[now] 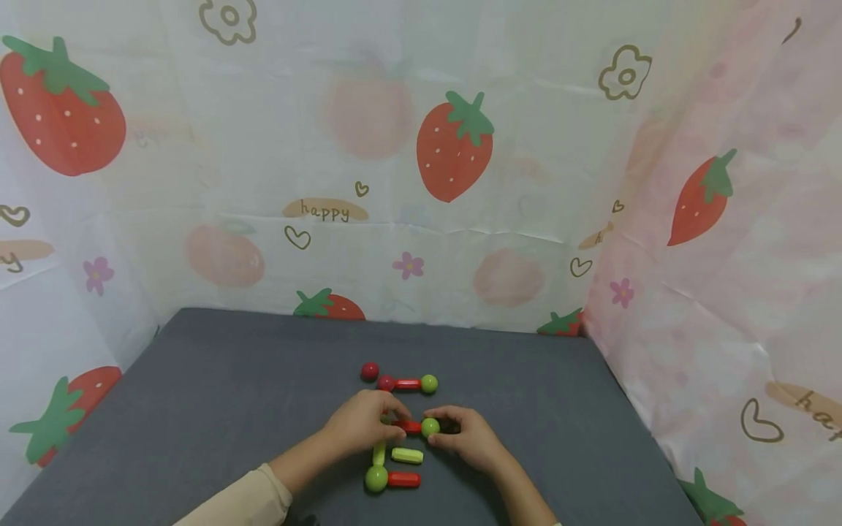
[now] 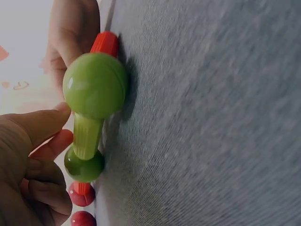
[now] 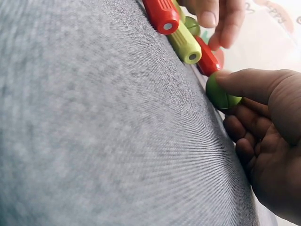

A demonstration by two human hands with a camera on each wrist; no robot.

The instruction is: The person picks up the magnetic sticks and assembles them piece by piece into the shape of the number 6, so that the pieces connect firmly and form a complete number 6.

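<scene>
My right hand pinches a green ball between thumb and fingers, at the right end of a red stick. Over that stick's left end my left hand reaches in, thumb and forefinger apart; whether they touch the pieces is unclear. Under it runs a column of balls and sticks: a red ball on top, a mostly hidden green ball midway, a yellow-green stick and a near green ball. Another red stick points right from the near ball.
A loose yellow-green stick lies between the middle and near red sticks. At the far end, a red stick joins the red ball to a green ball. A separate red ball sits beside them on the grey cloth.
</scene>
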